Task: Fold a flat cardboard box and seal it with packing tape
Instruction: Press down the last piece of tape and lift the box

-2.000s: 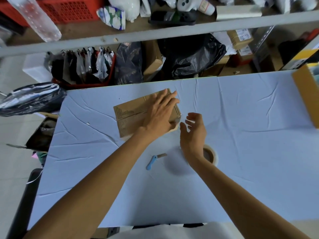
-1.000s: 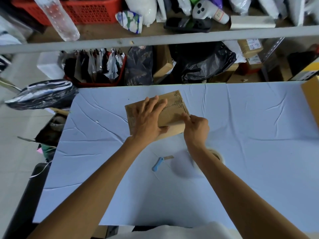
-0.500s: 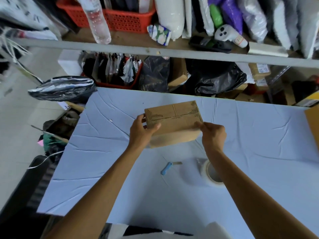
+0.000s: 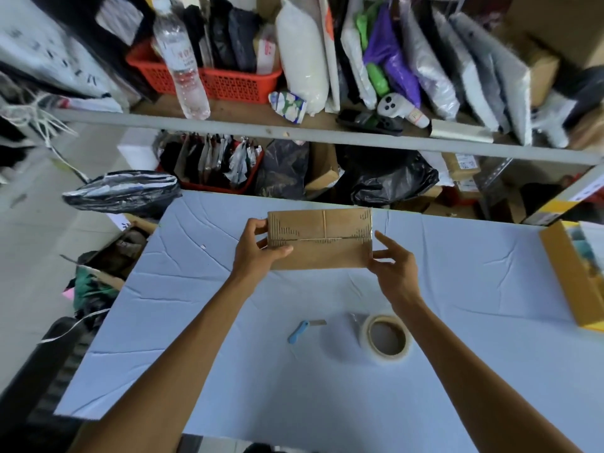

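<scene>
Blue tabletop (image 4: pixel 228 371), cluttered shelves (image 4: pixel 228 124) behind. Cardboard box (image 4: pixel 323 253) held near the far edge; left hand (image 4: pixel 258 250) grips its left end, right hand (image 4: pixel 392 269) pinches its right end.

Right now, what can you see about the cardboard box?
The cardboard box is plain brown, folded into a long, low shape. Its upper face shows flaps meeting at a seam, shiny as if taped, with rows of small dark printed marks. It sits level over the far part of the table; whether it touches it is unclear. The left hand grips its left end and the right hand pinches its right end.
</scene>
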The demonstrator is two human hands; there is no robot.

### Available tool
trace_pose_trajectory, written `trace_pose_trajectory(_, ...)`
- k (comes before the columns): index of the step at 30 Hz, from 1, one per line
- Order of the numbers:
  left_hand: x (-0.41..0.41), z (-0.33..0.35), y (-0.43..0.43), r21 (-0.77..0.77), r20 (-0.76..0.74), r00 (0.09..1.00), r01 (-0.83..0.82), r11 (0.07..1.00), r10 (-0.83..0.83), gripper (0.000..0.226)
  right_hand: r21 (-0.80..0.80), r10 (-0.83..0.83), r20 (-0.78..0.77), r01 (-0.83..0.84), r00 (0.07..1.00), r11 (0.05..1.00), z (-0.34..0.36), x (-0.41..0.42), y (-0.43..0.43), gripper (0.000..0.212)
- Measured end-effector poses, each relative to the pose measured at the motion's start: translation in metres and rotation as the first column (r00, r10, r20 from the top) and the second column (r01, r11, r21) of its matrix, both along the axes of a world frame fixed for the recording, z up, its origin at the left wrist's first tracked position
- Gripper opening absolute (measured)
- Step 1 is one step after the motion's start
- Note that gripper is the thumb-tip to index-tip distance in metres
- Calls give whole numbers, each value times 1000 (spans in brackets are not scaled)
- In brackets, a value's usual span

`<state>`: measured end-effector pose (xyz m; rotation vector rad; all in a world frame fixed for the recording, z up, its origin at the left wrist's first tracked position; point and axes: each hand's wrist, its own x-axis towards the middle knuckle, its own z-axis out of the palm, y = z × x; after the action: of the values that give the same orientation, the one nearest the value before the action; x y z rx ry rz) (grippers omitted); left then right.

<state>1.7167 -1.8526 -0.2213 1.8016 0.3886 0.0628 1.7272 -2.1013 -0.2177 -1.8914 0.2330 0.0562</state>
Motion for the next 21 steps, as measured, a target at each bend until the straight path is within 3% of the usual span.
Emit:
trace_pose_trajectory(3,-8,2,-7,6,7,1000,2,1000,-2,42,-53,76,-4,-77,997,996,2,-5,-10,52)
trace_pose_trajectory(7,-16,3,-7,-9,42,999,-23,1000,23,31,-44,52,-3,-52,999,998,5,-13,-11,39)
trace_pose_trajectory(11,-16,3,-6,-53,82,995,-46,998,51,35,-15,-8,76,10,997,1000,6,-15,-7,6)
trace_pose_trajectory(18,-21,-3,-1,-104,81,989,-116,988,125,42,136,-48,43,42,998,990,6,-22,-7,43)
trace_pose_trajectory(21,-21,-5,-1,-158,35,991,-125,980,132,34,133,-76,57,68,995,989,6,-21,-7,41)
